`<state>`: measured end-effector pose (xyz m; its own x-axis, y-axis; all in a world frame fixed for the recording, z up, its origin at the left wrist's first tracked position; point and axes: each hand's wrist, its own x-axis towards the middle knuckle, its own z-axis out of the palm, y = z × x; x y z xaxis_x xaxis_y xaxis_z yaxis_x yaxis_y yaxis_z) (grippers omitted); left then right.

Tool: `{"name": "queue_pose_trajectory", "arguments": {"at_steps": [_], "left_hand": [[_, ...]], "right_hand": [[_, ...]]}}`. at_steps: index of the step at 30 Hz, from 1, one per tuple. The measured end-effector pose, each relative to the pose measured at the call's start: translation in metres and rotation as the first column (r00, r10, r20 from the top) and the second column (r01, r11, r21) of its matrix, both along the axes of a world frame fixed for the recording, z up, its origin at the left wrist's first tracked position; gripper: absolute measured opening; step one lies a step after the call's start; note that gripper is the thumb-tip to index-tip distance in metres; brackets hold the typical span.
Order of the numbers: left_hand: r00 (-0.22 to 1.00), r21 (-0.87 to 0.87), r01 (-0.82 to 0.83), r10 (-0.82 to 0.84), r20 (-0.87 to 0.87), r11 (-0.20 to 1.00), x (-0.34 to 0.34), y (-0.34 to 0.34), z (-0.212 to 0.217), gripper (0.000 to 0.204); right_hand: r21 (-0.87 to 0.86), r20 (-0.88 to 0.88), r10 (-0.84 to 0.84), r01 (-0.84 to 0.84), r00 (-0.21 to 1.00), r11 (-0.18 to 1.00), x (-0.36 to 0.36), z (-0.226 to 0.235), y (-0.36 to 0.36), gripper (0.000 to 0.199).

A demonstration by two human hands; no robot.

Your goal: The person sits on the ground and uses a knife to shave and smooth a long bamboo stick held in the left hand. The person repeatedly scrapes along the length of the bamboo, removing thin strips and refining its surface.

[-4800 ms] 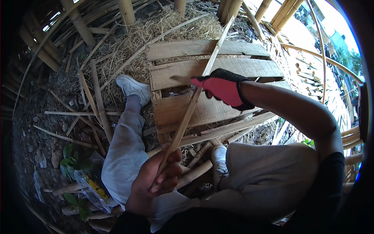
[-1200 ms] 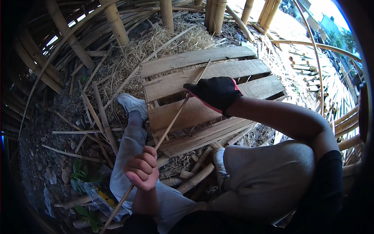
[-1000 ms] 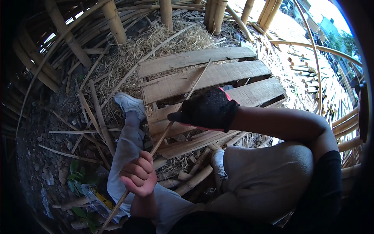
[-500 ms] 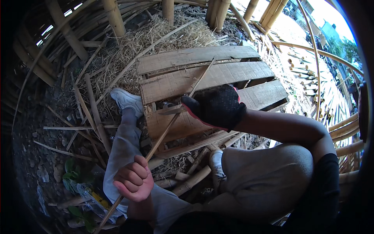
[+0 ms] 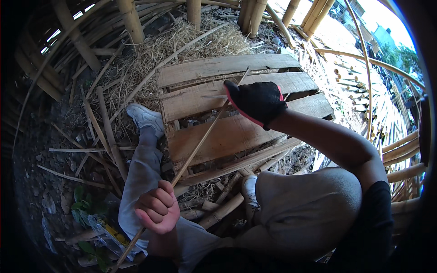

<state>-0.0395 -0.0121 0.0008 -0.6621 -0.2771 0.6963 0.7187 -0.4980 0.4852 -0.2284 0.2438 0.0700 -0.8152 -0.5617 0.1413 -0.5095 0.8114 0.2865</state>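
Note:
A long, thin bamboo strip (image 5: 199, 146) slants from my lap up over a low wooden slatted pallet (image 5: 214, 64). My bare left hand (image 5: 158, 208) is closed in a fist around its lower part. In a black glove with red edging, my right hand (image 5: 257, 103) grips a knife, whose handle is hidden. The thin blade (image 5: 213, 96) sticks out to the left of the glove and is blurred. It crosses the strip near its upper end, with my thumb next to it. The strip's tip shows beyond the glove.
A heap of straw-like shavings (image 5: 157, 57) lies behind the pallet. Loose bamboo pieces (image 5: 109, 129) and a plastic bag (image 5: 109, 230) are on the ground at left. Bamboo posts (image 5: 131, 20) stand at the back. Cut poles (image 5: 350, 84) lie in sunlight at right.
My right hand has moved up and away along the strip with the knife. My left hand keeps its hold in nearly the same place.

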Motion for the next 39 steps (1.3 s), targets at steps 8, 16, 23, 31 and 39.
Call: {"name": "queue_pose_trajectory", "arguments": {"at_steps": [8, 16, 23, 31, 39], "left_hand": [[0.998, 0.051, -0.006, 0.003, 0.057, 0.999, 0.001, 0.007, -0.007, 0.06], [0.997, 0.043, 0.039, -0.042, 0.068, 0.998, 0.002, 0.012, -0.013, 0.057], [0.992, 0.033, 0.102, -0.104, 0.073, 0.994, 0.005, 0.008, -0.008, 0.058], [0.999, -0.015, 0.029, -0.029, 0.019, 0.999, 0.001, 0.005, -0.007, 0.058], [0.993, -0.048, 0.112, -0.11, 0.041, 0.993, -0.002, 0.025, -0.017, 0.06]], "right_hand": [[0.041, -0.038, -0.157, 0.159, 0.987, 0.987, -0.047, -0.004, 0.033, 0.052], [0.243, -0.063, -0.201, 0.21, 0.978, 0.947, -0.087, 0.002, 0.079, 0.052], [0.161, -0.041, -0.215, 0.218, 0.976, 0.963, -0.101, 0.008, 0.119, 0.062], [0.107, 0.116, -0.118, 0.105, 0.986, 0.989, -0.017, 0.01, 0.023, 0.045], [0.041, 0.133, -0.515, 0.515, 0.847, 0.856, -0.083, 0.037, 0.108, 0.082]]}}
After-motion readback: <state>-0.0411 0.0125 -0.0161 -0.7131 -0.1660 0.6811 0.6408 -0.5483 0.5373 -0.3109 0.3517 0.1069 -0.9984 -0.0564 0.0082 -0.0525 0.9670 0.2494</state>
